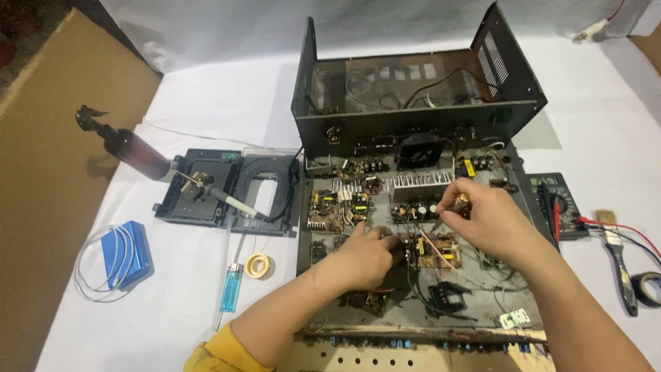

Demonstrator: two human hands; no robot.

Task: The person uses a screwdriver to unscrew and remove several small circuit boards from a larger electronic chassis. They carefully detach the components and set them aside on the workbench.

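Note:
An opened electronic chassis (406,275) lies on the white table, with several small circuit boards (334,207) inside and its black lid (413,89) tipped up behind. My left hand (361,258) rests on the boards in the middle, its fingers curled on a small dark part (394,242). My right hand (482,217) hovers just right of it, pinching a thin tool with a brass-coloured end (460,201) whose shaft points down at a brown board (437,251).
A soldering iron (224,198) lies on a black disc-drive frame (227,193) at left, beside a brown spray bottle (131,148). A blue lighter (232,288), solder roll (258,265) and blue box (127,253) lie nearer. At right are a multimeter (558,203), brush (616,255) and black tape (647,288).

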